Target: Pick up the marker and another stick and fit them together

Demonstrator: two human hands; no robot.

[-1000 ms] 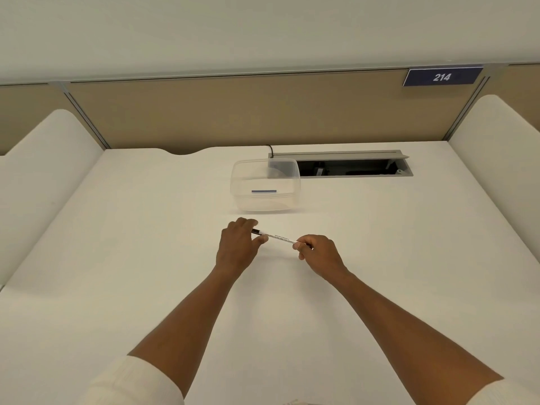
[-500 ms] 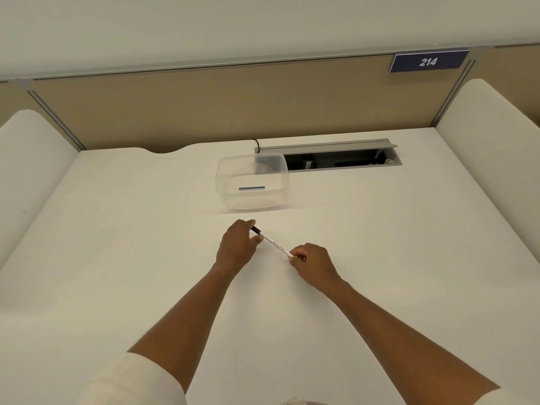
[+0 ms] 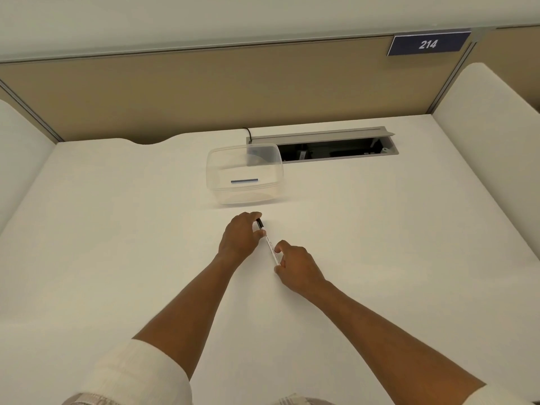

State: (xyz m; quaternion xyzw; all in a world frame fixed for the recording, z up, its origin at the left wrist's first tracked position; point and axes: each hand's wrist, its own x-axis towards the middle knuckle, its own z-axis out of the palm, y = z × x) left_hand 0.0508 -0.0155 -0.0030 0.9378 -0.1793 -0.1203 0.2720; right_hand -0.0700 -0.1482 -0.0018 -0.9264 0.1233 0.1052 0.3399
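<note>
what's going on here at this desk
A person holds a thin white pen with both hands just above a white desk. The left hand pinches the end with the black cap, and the right hand pinches the other end. The pen points away from the person, toward a clear plastic tub that stands a little farther back on the desk. Behind the tub, a cable hatch in the desk is open.

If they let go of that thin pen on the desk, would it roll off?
Probably it would roll a little: the pen looks slim and round. It seems stiff, staying straight between the left hand and right hand. It likely weighs little, since fingertips alone pinch it.
</note>
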